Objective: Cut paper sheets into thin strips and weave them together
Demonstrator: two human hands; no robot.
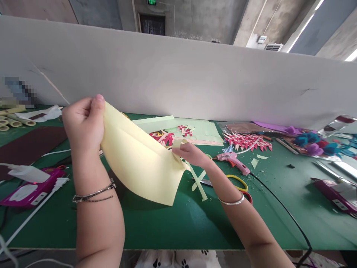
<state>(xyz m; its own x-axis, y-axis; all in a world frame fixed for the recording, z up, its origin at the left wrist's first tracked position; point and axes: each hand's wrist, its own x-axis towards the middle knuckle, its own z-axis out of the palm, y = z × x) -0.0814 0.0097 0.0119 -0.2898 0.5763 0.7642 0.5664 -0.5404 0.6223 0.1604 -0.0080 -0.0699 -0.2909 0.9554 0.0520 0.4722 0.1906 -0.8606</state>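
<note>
A pale yellow sheet of paper (139, 156) hangs in the air above the green table, bowed downward between my hands. My left hand (85, 121) is closed on its upper left corner, thumb on top. At the far right edge, my right hand (192, 152) pinches the sheet, where the paper curls over near the fingers. Just below my right hand, pale green paper strips (199, 184) lie crossed on the table. Scissors (237, 182) with yellow and red handles rest partly hidden behind my right forearm. A pink glue gun (234, 160) lies just beyond them.
Red-and-white woven paper pieces (248, 141) and light green sheets (200, 130) lie toward the back wall. Purple power strips (36, 186) with cables sit at left and right. Colourful felt flowers (315, 143) are at the right. A black cord (281, 208) runs off the front edge.
</note>
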